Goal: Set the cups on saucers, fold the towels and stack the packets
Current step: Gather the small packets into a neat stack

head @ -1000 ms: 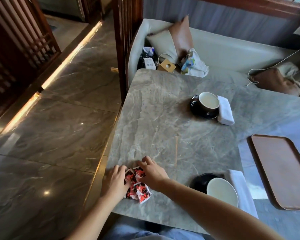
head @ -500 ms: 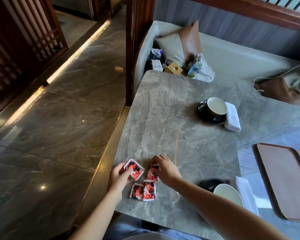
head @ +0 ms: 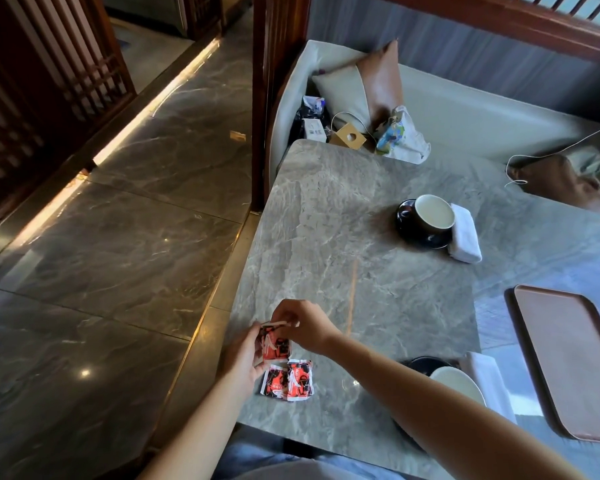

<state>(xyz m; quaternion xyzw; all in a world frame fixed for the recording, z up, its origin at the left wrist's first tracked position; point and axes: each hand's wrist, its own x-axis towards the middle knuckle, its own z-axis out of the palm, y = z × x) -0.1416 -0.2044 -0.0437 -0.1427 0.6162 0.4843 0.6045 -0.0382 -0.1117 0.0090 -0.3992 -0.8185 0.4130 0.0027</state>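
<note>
At the near left corner of the grey marble table [head: 326, 220], my left hand [head: 245, 355] holds a red-and-black packet [head: 276, 346] upright. My right hand [head: 303, 325] pinches a second packet [head: 279, 323] edge-on just above it. Two more packets [head: 288, 379] lie flat side by side on the table just below the hands. A dark cup [head: 433, 213] sits on a black saucer [head: 407, 230] at the far side, a folded white towel [head: 465, 233] beside it. A near cup [head: 459, 384] on a black saucer [head: 418, 363] and a white towel [head: 489, 379] are partly hidden by my right forearm.
A brown tray [head: 572, 362] lies at the table's right edge. Behind the table a sofa [head: 465, 116] holds cushions, a small wooden box [head: 347, 136], bags and a white cable. A wooden post [head: 278, 81] stands by the table's far left corner. Stone floor to the left.
Both hands have lifted from the packet pile. The left hand picked up one packet, the right hand raised another over it. Two packets stay on the table. The camera view shifted.
</note>
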